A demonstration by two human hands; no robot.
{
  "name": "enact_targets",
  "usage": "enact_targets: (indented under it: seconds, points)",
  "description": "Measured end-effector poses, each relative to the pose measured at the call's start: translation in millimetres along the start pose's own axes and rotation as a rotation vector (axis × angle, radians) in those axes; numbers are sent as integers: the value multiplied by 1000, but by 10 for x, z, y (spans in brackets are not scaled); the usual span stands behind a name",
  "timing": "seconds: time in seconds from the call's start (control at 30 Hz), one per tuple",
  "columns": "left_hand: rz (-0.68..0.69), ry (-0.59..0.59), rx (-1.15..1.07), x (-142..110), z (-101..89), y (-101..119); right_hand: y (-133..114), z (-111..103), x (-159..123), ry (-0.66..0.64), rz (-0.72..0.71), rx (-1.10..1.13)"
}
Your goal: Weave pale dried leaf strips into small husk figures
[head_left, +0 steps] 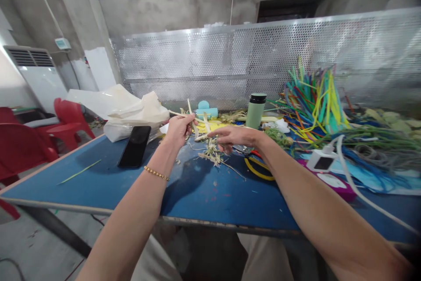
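Observation:
Over the middle of the blue table, my left hand is closed on several pale, flat dried plant strips. Their ends stick out on both sides of the fingers. My right hand is just to the right, its index finger stretched toward the strips and the other fingers bent lower, apart from it. I see nothing held in it; whether the fingertip touches a strip I cannot tell. Beneath both hands lies a small heap of pale scraps. A yellow-handled tool lies partly hidden by my right forearm.
A black phone and a white plastic bag lie left. Behind stand a green tumbler and a perforated metal panel. Colourful strips, a white charger with its cable and a purple box occupy the right.

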State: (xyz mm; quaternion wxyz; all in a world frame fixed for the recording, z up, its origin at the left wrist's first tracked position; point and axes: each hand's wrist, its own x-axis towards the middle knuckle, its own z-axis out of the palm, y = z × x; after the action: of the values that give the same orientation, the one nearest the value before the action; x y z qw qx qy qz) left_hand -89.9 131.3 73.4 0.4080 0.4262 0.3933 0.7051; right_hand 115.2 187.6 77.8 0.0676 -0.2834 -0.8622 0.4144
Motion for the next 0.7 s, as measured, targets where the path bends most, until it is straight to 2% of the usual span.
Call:
enact_targets:
  seconds: [0.07,0.1,0.2,0.23,0.3,0.4,0.57,0.63,0.7]
  points:
    - [2,2,-4,-3,4,1,29,-52,24,91,-5,-90]
    - [2,3,-8,-5,6,2,49,-94,34,196,1,-166]
    - [-9,3,-21,-17,17,9,144,-222,69,647,75,-515]
    - [-14,0,-23,-23,21,13,186,-246,87,729,99,-624]
    - [-16,-6,-24,-35,30,20,271,-243,133,724,131,-764]
    - [-7,-9,-17,-45,37,21,362,-124,232,588,119,-880]
    - [-13,-13,-4,-32,30,-7,390,83,404,453,54,-991]
    - [-13,-15,-2,-24,25,-16,388,92,439,447,42,-1002]
    - [-9,-12,1,-23,25,-17,384,56,439,498,18,-963]
